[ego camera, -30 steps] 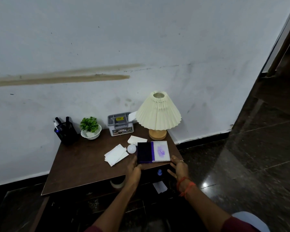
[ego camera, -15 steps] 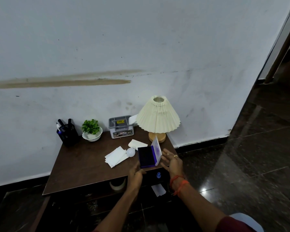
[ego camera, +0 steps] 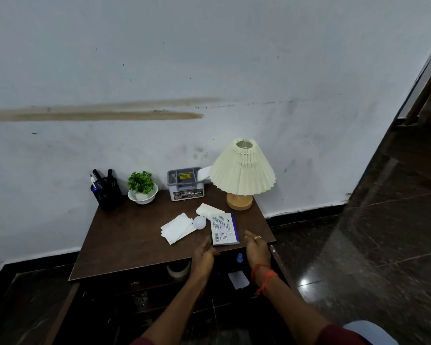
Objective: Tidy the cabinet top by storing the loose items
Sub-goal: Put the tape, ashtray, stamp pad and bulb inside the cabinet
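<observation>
A small cabinet stands against a white wall (ego camera: 209, 58) marked by a long brown streak, and dark glossy tiles cover the floor (ego camera: 383, 220) to its right. The cabinet top (ego camera: 125, 235) is dark brown wood with a dull, slightly scuffed finish.

The flat box (ego camera: 224, 229) lies closed near the front right edge of the top. It is a thin rectangle, white on its face with small print and a barcode, and purple along its right side. The left hand (ego camera: 204, 255) hovers just beside its front left corner, fingers straight and apart, holding nothing. The right hand (ego camera: 255, 247), with a ring and an orange thread at the wrist, is just to the right of the box, fingers relaxed and spread, also gripping nothing.

A round white bulb (ego camera: 199, 222) sits touching the box's left side, with folded white papers (ego camera: 178, 227) beside it. Along the back stand a black mesh pen holder (ego camera: 107, 192), a green plant (ego camera: 141, 183) in a white scalloped bowl, a grey plastic organiser (ego camera: 186, 184) and a lamp (ego camera: 243, 170) with a pleated cream shade on a round wooden base. Below the front edge an open drawer (ego camera: 224, 263) holds a tape roll (ego camera: 178, 268) and a paper slip (ego camera: 238, 280).
</observation>
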{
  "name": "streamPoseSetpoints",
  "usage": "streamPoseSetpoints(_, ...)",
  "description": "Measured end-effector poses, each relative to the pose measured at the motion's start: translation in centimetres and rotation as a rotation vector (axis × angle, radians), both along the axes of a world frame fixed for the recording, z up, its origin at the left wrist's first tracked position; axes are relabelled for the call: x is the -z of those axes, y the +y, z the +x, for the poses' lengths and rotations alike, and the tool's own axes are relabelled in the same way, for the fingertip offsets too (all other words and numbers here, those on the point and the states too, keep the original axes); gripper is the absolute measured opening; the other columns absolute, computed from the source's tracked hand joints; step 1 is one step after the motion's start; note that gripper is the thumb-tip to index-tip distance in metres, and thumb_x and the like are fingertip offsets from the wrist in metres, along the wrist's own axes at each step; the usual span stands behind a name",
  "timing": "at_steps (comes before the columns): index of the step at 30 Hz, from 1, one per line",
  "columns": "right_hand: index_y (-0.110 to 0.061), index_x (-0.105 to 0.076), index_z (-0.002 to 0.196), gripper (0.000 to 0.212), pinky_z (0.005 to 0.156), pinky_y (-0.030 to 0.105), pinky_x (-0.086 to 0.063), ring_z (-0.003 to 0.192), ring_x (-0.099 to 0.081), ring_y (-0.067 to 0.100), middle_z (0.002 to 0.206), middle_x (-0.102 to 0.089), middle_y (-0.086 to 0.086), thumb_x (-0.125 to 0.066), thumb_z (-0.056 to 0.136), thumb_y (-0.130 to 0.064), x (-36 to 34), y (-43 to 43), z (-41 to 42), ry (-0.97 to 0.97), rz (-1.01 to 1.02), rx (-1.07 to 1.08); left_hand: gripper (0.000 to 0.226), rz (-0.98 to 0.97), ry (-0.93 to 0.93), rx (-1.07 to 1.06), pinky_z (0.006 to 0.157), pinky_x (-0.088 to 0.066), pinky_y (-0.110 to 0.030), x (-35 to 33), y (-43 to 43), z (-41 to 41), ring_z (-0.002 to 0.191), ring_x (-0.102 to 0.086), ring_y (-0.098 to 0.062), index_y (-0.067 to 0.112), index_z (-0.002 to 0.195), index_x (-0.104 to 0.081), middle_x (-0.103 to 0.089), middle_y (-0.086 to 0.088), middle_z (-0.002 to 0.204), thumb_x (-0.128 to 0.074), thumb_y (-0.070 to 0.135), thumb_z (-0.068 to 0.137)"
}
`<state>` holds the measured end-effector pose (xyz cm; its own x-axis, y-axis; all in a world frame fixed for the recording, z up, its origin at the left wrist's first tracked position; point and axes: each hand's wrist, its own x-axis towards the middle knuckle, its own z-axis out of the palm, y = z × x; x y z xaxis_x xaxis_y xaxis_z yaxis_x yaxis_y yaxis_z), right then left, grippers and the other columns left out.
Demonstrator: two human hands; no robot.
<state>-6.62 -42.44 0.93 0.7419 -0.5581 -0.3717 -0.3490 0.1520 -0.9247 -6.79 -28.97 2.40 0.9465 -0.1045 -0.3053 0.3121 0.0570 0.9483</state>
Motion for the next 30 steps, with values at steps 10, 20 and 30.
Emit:
streamPoseSetpoints(10,-0.021,-0.064,0.118,0.033,0.081,0.042,-0.053,0.091,-0.060,0.025,0.105,-0.065,0.011,-0.055,0.087,-0.015,2.3,0.3,1.3,0.069,0.145,-0.050,0.046,-0.058,0.031,0.022,0.103,-0.047,-0.046,0.2,-0.4,0.2,0.110,-0.064,-0.023,0.025,0.103,-0.068,-0.071,0.000,0.112,-0.050,-0.003,0.071)
streamPoseSetpoints(20,0.001,-0.058,0.120,0.028,0.061,0.028,-0.050,0.091,-0.058,0.028,0.104,-0.062,0.020,-0.050,0.093,-0.004,2.5,0.4,1.2,0.011,0.269,0.037,0.053,-0.111,0.048,-0.070,0.077,-0.053,-0.021,-1.9,-0.2,-1.1,0.088,-0.061,-0.006,0.017,0.119,-0.057,-0.064,-0.001,0.103,-0.039,-0.018,0.084)
streamPoseSetpoints(30,0.000,-0.060,0.115,0.029,0.064,0.028,-0.053,0.101,-0.063,0.035,0.118,-0.063,0.027,-0.060,0.086,0.005,1.8,1.0,0.6,-0.052,0.374,0.078,0.059,-0.110,0.049,-0.049,0.063,-0.054,-0.011,-2.6,0.8,-2.2,0.084,-0.059,-0.003,0.010,0.125,-0.054,-0.060,-0.001,0.110,-0.034,-0.025,0.082)
